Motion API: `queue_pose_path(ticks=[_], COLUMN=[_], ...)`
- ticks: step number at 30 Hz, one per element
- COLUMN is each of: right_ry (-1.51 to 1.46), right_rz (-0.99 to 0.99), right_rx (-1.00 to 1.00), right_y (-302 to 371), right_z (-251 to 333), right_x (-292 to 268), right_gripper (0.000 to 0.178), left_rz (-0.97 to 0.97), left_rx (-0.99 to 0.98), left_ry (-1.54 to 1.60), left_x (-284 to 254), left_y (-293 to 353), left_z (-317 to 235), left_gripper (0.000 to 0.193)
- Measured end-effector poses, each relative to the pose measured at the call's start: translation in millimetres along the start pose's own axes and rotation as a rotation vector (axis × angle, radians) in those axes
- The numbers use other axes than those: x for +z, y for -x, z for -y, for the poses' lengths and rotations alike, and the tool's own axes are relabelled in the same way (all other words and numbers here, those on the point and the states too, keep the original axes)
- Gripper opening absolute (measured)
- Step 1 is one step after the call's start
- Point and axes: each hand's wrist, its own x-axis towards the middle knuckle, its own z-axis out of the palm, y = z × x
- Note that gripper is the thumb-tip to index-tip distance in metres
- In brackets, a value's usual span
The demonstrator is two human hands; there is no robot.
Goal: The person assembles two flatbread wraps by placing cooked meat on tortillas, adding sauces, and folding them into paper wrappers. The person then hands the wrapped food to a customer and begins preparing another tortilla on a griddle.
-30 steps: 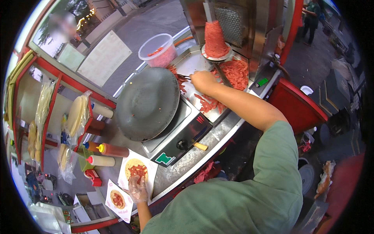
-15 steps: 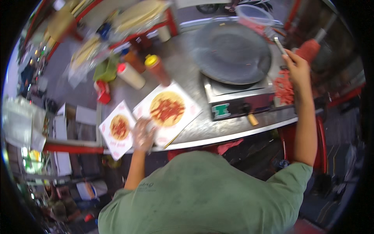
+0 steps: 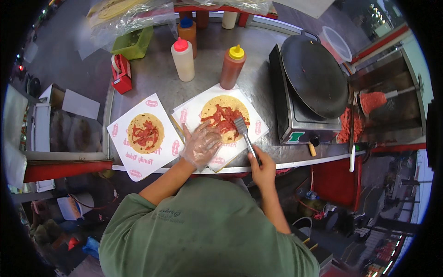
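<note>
My left hand [image 3: 203, 144], in a see-through plastic glove, lies with fingers spread over the lower left edge of a round flatbread [image 3: 217, 102] and its white paper [image 3: 258, 131]. Strips of reddish meat [image 3: 226, 119] cover the flatbread's middle. From the right, my bare right hand [image 3: 263, 168] grips metal tongs [image 3: 246, 136], whose toothed head touches the meat. A smaller flatbread [image 3: 132, 128] topped with meat strips sits to the left on another printed white sheet [image 3: 138, 162].
Squeeze bottles with red [image 3: 184, 64] and yellow [image 3: 232, 69] caps stand behind the papers. A black round griddle [image 3: 314, 74] is to the right, beside shaved meat [image 3: 344, 127], a knife [image 3: 352, 159] and a meat cone [image 3: 371, 101]. A red tape dispenser [image 3: 121, 76] stands left.
My right hand has brought the tongs from beyond the griddle, near the meat, to the larger flatbread. My left hand has shifted onto that flatbread's edge. The view has turned right.
</note>
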Motion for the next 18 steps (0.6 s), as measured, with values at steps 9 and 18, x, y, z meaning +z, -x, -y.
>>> queue_pose_path(ticks=[9,18], right_ry=[0.109,-0.046], right_rz=[0.248,-0.656], right_rx=[0.015,0.062], right_y=[-28.1,-111.5], right_z=[36.7,-70.6], right_x=[-37.0,-248.6], right_gripper=[0.040,0.046], left_rz=[-0.254,-0.249], left_rx=[-0.035,0.023], left_ry=[-0.020,-0.262], left_x=[-2.8,5.9], left_y=[-11.5,-0.7], left_z=[-4.5,-36.6], left_gripper=[0.023,0.039])
